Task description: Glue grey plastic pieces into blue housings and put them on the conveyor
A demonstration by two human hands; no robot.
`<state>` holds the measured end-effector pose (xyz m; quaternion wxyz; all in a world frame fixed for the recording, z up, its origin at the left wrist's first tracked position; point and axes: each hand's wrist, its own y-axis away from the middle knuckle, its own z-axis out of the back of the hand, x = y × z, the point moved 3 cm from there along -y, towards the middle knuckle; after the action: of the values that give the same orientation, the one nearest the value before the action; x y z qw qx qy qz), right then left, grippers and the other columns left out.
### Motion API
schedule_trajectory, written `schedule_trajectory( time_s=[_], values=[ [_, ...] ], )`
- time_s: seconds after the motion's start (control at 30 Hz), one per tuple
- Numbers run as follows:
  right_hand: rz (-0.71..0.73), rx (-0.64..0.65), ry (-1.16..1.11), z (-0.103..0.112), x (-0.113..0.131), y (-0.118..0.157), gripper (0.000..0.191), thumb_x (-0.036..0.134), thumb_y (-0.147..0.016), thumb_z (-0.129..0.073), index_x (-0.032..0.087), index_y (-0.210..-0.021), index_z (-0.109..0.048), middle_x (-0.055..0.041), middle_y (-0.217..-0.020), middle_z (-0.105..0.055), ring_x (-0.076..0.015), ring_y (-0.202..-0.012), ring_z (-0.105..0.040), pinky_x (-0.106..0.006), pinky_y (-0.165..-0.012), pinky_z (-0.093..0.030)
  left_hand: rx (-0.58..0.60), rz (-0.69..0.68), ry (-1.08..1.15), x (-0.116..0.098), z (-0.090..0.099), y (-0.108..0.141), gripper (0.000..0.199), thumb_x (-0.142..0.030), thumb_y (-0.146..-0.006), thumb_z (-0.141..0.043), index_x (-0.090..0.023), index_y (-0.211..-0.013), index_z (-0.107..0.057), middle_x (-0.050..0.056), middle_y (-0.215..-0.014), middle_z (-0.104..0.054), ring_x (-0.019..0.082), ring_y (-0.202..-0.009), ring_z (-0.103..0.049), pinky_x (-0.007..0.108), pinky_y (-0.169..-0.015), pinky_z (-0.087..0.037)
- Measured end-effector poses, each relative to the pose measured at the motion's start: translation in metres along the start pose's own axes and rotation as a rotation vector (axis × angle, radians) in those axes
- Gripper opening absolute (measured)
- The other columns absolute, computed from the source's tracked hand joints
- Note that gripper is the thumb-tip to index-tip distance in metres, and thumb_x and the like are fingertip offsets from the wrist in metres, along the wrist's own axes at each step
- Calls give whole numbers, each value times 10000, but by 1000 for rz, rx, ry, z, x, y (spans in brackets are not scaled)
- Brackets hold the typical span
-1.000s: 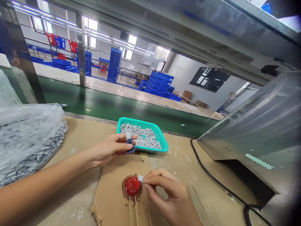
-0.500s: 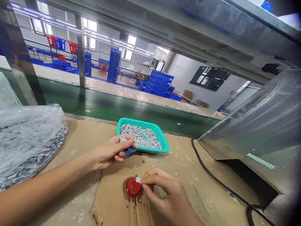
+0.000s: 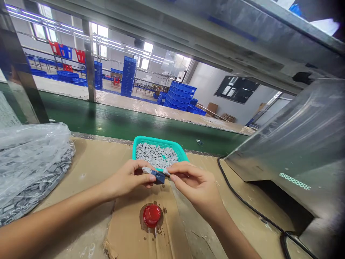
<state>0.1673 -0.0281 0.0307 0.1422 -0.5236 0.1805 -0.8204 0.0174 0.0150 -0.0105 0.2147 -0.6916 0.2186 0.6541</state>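
In my left hand is a dark blue plastic block, gripped between thumb and fingers, with a pale grey piece at its left end. My right hand pinches a small light grey piece close against the block's right end; whether the two touch I cannot tell. Just behind both hands stands a turquoise basket holding many small grey pieces. Nearer me, a small red cup-shaped thing with a wet, shiny surface sits on cardboard, ringed by a dark damp stain.
On the left lies a clear plastic bag full of grey parts. A black cable runs down the right side beside a metal housing. Behind the basket a green conveyor belt crosses, with a small scrap on it.
My right hand has moved up and away from the red cup-shaped thing, bringing its grey piece to the blue block. My left hand has turned the block slightly and shifted right.
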Motion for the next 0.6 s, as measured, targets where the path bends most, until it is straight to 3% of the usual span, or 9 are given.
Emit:
schedule_trajectory(
  time_s=[0.27,0.6],
  values=[
    [35,54,67,-8,-3,0,135,86,-669,-570,175,-693,-670,-42,-698,-608,-151,-703,-581,-262,-595,-528,-24,-60,-103,-2,2,-1,154,-239,-676,-567,-121,-772,-595,-3,-566,-545,106,-561,-507,227,-566,-401],
    [195,155,270,-10,4,1,144,119,-738,-521,187,-767,-645,-52,-825,-592,-157,-774,-565,-299,-694,-483,-84,-76,-14,-7,3,3,174,-266,-666,-600,-131,-776,-602,5,-597,-568,109,-566,-506,242,-583,-393]
  ],
)
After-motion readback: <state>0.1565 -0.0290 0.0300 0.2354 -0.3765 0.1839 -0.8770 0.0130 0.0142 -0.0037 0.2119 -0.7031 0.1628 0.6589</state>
